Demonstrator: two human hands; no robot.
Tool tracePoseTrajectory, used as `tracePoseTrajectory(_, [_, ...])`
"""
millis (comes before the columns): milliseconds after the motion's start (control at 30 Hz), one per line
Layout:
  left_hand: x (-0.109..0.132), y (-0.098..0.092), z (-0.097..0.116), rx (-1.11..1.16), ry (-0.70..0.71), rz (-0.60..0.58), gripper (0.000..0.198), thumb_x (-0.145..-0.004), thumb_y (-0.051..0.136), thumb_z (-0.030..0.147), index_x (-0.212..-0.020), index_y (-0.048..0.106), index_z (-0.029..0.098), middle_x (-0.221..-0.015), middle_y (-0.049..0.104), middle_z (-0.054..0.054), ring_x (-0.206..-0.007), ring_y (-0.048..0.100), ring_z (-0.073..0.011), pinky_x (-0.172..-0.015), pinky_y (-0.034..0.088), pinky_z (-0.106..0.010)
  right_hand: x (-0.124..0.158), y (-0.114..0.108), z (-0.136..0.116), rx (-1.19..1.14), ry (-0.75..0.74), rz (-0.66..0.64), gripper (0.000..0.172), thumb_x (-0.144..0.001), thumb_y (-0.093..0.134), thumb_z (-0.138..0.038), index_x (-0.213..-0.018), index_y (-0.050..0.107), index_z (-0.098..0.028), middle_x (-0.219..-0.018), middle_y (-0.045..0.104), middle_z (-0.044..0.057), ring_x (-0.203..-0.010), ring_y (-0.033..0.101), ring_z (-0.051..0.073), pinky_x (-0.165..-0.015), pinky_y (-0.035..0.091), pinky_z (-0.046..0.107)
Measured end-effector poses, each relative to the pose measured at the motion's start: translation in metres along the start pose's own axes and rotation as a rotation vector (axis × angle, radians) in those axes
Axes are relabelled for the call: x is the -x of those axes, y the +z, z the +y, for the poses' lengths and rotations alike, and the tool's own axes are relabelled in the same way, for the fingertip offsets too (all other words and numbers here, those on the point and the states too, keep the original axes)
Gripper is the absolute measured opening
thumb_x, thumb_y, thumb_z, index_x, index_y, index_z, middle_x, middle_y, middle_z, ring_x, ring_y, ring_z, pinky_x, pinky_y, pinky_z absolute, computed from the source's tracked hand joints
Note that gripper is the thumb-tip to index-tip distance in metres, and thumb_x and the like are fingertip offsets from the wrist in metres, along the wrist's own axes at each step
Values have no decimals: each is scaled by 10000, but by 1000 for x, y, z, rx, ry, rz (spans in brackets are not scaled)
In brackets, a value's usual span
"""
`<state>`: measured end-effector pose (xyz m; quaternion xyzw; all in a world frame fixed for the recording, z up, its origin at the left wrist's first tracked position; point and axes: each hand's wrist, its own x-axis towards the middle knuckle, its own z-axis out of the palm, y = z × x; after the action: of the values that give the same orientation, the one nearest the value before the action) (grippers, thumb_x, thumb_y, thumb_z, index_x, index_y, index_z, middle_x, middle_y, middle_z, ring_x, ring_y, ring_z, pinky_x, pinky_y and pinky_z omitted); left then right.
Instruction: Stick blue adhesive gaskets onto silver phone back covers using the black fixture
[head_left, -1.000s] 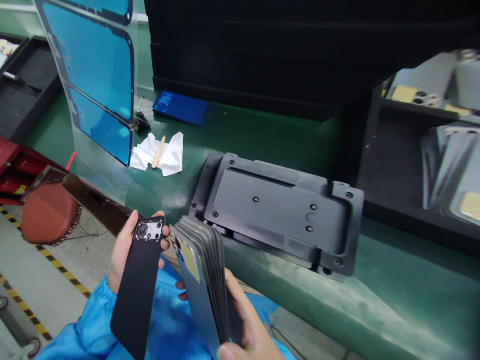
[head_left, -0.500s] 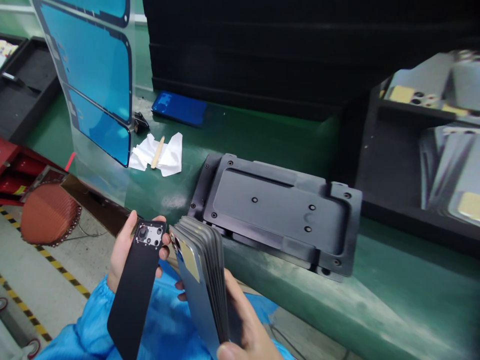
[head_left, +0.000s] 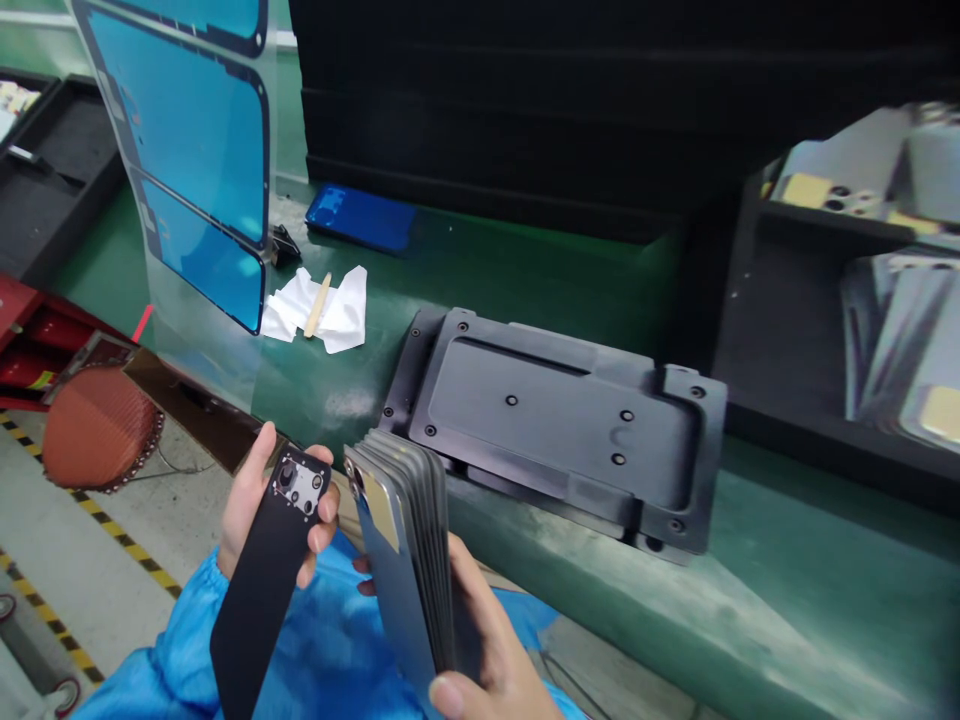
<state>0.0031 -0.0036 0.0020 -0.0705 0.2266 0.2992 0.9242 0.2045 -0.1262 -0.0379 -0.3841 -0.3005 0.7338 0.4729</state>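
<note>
At the lower left, my left hand (head_left: pixel 244 500) is wrapped round a black phone back cover (head_left: pixel 259 590), its camera cut-outs at the upper end. My right hand (head_left: pixel 495 640) grips a thick stack of grey phone back covers (head_left: pixel 405 550) held on edge, with a yellow patch beside the camera holes of the front one. The single cover and the stack are apart, side by side in front of my blue sleeves. Beyond them on the bench lies a dark grey fixture (head_left: pixel 562 415) with a shallow phone-shaped recess and several small round holes.
A sheet of blue adhesive pieces (head_left: pixel 187 140) stands at the left. Near it, a wooden stick (head_left: pixel 318 305) lies on crumpled white paper (head_left: pixel 349 310), with a blue stack (head_left: pixel 360 217) behind. Black trays (head_left: pixel 787 340) with more covers stand at the right on the green bench (head_left: pixel 810 600).
My left hand has turned the black cover slightly, its lower end swinging left and its camera end dropping a little. The stack in my right hand is almost unmoved.
</note>
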Motion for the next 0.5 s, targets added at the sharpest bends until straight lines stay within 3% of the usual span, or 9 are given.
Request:
tracePoseTrajectory(333, [4,-1,-5,-37,-28,-52,572,-1009,338,619,-995,730,204,-718,720,-123,-564,722,-236,-428,603,-342,-3,2,-6,-10,-11,-17,879,-787,757,-689,-1512,455,-293,-1504,564,174,-1260,658,388,-1007,579,518])
tracePoseTrajectory(500, [5,-1,-5,4,-48,-63,530,-982,393,644,-872,718,240,-555,637,-64,-353,551,-182,-229,422,-248,-1,0,-4,-12,22,0,912,-785,739,-721,-1527,438,-286,-1538,531,180,-1300,631,398,-1030,568,526])
